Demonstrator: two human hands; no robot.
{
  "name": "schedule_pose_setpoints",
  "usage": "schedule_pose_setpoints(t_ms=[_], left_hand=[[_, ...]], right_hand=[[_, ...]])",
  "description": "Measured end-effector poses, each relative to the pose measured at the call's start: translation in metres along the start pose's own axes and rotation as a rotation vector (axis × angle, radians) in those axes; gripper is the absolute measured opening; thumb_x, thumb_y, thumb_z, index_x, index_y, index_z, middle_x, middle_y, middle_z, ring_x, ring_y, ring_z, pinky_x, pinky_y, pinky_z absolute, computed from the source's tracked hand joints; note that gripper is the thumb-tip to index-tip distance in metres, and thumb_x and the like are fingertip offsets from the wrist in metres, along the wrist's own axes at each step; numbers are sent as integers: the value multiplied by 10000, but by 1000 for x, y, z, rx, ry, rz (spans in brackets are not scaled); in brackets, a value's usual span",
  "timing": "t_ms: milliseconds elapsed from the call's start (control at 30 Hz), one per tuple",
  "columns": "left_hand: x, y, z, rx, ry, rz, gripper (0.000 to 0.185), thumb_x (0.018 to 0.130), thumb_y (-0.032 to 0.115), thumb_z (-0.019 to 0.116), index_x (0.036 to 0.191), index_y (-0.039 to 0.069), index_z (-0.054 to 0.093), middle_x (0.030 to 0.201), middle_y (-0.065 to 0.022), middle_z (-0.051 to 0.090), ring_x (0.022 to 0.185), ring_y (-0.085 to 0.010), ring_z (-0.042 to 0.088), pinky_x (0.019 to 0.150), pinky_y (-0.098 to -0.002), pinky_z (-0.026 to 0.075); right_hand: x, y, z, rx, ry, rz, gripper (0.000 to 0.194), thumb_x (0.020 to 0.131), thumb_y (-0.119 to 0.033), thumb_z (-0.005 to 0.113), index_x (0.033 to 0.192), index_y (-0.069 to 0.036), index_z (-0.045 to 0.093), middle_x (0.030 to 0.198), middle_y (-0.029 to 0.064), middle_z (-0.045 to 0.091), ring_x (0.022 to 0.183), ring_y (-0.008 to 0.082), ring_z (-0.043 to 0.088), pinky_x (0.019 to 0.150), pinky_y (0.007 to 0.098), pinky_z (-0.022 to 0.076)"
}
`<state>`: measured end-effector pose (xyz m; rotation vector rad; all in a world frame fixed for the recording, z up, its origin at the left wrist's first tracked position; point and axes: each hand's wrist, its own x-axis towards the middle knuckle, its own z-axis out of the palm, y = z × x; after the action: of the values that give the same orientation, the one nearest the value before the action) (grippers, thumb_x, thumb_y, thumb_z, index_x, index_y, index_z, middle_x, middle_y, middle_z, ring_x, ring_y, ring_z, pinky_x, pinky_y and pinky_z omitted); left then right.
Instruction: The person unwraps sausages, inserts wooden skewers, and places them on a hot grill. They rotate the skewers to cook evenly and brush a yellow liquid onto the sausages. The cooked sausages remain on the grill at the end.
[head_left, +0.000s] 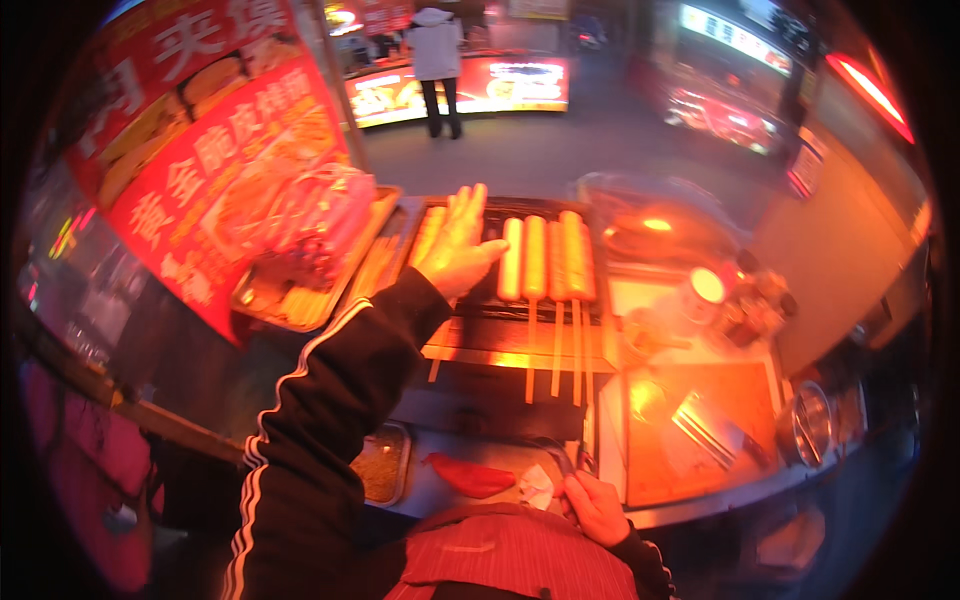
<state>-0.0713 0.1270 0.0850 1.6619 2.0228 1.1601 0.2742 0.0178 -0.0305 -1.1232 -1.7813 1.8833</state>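
My left hand (461, 251) is held flat, palm down, over the left part of a dark grill (491, 307). Its fingers point away from me, the thumb is spread, and nothing shows in its grasp. Several sausages on sticks (534, 259) lie side by side just right of the thumb, their sticks towards me. Another sausage (429, 232) is partly hidden by this hand. Low in the view, my right hand (596, 506) has curled fingers beside a dark curved object (555, 454); whether it grips this is unclear. A crumpled white paper (536, 486) and a red cloth (472, 476) lie nearby.
A metal tray (300, 319) with sticks and plastic-wrapped items stands left, before a red banner (217, 150). On the right, a broad-bladed tool (705, 427) rests on a board (652, 465), near a metal bowl (810, 424). A person (435, 56) stands at a lit stall beyond.
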Motion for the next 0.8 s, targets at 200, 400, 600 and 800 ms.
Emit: schedule_pose_setpoints(t_ms=[200, 400, 600, 800], left_hand=[[-35, -28, -74, -144, 110, 33, 437, 851, 67, 667, 1268, -20, 569, 1371, -194, 500, 1303, -225, 449, 1079, -344, 355], [-26, -95, -177, 161, 687, 38, 150, 837, 48, 631, 965, 5, 696, 904, -108, 720, 873, -173, 676, 802, -313, 521], [-9, -174, -247, 625, 777, -182, 192, 813, 58, 624, 989, 54, 701, 937, -174, 693, 953, -310, 663, 832, -378, 506], [-9, -152, -248, 896, 550, -524, 192, 785, 151, 688, 953, 70, 737, 918, -164, 696, 915, -300, 661, 824, -391, 501]], right_hand=[[-2, 24, -5, 43, -73, 16, 212, 1002, -171, 523, 912, -14, 633, 717, 11, 593, 639, 73, 544, 574, 223, 434], [3, 57, -13, -4, -124, -19, 208, 1012, -190, 513, 942, -23, 614, 718, 5, 582, 609, 82, 539, 566, 234, 433], [1, 43, -5, -414, -3, -124, 250, 975, -258, 528, 961, -19, 602, 699, 92, 555, 632, 206, 538, 584, 370, 427], [4, 53, 0, -433, 87, -196, 234, 971, -243, 535, 958, -21, 608, 694, 99, 552, 633, 209, 541, 587, 374, 429]])
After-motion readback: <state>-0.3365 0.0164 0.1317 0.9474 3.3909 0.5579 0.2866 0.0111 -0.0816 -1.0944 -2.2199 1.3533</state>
